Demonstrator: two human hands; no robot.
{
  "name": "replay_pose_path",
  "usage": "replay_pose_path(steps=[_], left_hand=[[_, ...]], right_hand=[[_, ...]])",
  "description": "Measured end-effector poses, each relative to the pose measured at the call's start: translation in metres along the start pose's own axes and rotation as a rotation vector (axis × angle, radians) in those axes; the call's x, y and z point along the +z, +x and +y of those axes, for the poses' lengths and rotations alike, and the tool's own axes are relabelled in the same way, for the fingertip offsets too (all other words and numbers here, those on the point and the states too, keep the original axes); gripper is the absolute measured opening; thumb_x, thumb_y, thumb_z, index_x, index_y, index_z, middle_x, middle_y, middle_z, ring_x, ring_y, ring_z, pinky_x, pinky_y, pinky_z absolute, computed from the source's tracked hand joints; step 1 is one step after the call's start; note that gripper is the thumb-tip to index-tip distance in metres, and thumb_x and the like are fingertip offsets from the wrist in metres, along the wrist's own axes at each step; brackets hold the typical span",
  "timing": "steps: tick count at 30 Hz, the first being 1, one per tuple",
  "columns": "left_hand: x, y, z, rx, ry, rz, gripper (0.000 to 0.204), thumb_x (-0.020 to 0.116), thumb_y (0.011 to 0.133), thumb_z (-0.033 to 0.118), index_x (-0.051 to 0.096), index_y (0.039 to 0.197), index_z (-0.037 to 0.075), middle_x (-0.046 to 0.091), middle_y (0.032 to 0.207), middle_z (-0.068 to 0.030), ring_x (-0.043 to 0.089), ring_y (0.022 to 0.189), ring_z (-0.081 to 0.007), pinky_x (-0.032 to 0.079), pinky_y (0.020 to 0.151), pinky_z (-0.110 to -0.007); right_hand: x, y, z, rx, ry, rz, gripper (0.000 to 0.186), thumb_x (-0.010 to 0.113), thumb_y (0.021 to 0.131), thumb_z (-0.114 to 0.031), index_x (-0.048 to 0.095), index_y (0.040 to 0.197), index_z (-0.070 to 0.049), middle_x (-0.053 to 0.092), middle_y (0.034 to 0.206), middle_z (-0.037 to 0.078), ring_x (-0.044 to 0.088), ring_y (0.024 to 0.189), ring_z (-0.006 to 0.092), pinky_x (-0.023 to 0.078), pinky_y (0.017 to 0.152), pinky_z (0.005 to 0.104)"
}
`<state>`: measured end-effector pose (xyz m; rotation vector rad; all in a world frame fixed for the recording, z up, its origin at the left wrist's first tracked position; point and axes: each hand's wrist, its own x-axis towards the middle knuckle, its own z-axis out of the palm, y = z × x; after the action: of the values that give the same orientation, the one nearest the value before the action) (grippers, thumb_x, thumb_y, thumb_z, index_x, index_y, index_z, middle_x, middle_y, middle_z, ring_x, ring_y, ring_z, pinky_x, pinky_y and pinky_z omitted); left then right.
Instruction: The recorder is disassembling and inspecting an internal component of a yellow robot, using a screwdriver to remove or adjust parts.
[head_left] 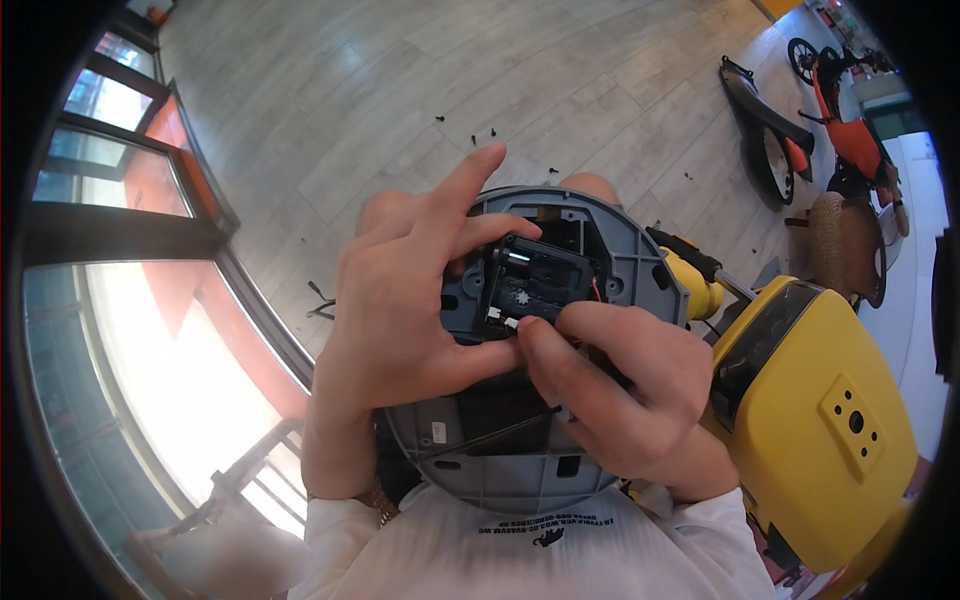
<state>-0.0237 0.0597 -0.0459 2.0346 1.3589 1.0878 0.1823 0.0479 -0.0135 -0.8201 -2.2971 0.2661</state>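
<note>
A round grey plastic housing (640, 240) rests on my lap, its ribbed inside facing up. In its opening sits a black rectangular module (560, 275) with a white gear-shaped mark and small white sockets along its near edge. My left hand (400, 280) spans the module from the left: a finger bears on its far edge, the thumb lies by the near edge, and the index finger points up and away. With thumb and index finger together, my right hand (635, 370) pinches a small white connector plug (512, 324) at the near left corner. A red wire (597, 288) shows at the module's right.
Several small black screws (493, 132) lie on the wood-look floor beyond my knees. On the right stands a yellow plastic machine body (830, 400); farther off are a curved black part (765, 130) and an orange bike (850, 140). A glazed door frame (130, 240) runs along the left.
</note>
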Motion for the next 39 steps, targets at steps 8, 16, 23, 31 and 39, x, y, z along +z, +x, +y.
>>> replay_pose_path(steps=[8,16,23,31,39], left_hand=[[-0.003,0.003,0.002,0.012,0.029,0.01,0.097,0.081,0.055,0.015,0.047,0.144,-0.003,0.076,0.099,-0.0029,0.058,0.077,-0.0149,0.047,0.065,-0.025],[-0.004,0.003,0.005,0.019,0.062,-0.043,0.097,0.084,0.05,0.014,0.052,0.14,-0.004,0.075,0.1,-0.0038,0.059,0.084,-0.0218,0.05,0.064,-0.028],[0.003,0.0,0.003,0.064,0.018,0.078,0.097,0.086,0.052,0.018,0.053,0.142,-0.001,0.075,0.098,-0.0016,0.057,0.083,-0.0251,0.05,0.075,-0.032],[-0.001,-0.001,0.006,0.047,0.044,0.067,0.094,0.086,0.055,0.023,0.055,0.141,0.004,0.075,0.098,-0.0022,0.059,0.086,-0.0279,0.049,0.084,-0.037],[-0.003,-0.004,0.002,0.037,0.01,0.006,0.096,0.086,0.053,0.027,0.054,0.141,0.006,0.073,0.107,-0.0041,0.062,0.09,-0.0296,0.045,0.089,-0.039]], right_hand=[[0.002,0.006,0.003,-0.048,-0.021,-0.019,0.043,0.067,0.054,-0.008,0.071,0.096,0.004,0.062,0.089,0.009,0.059,0.058,0.0152,0.045,0.047,0.0265],[-0.016,0.026,-0.022,0.104,-0.102,-0.181,0.03,0.078,0.062,0.003,0.072,0.091,0.001,0.065,0.078,0.007,0.065,0.061,0.0209,0.05,0.052,0.0313],[-0.022,0.041,-0.034,0.135,-0.244,-0.346,0.033,0.074,0.053,0.0,0.071,0.086,-0.001,0.061,0.076,0.005,0.062,0.059,0.0222,0.048,0.05,0.032],[-0.019,0.051,-0.038,0.186,-0.268,-0.37,0.03,0.074,0.055,0.002,0.072,0.085,-0.004,0.062,0.076,0.005,0.063,0.06,0.0244,0.047,0.05,0.0341],[-0.017,0.051,-0.035,0.167,-0.245,-0.437,0.027,0.071,0.065,-0.004,0.067,0.092,-0.002,0.057,0.081,0.006,0.063,0.065,0.0232,0.048,0.051,0.0346]])
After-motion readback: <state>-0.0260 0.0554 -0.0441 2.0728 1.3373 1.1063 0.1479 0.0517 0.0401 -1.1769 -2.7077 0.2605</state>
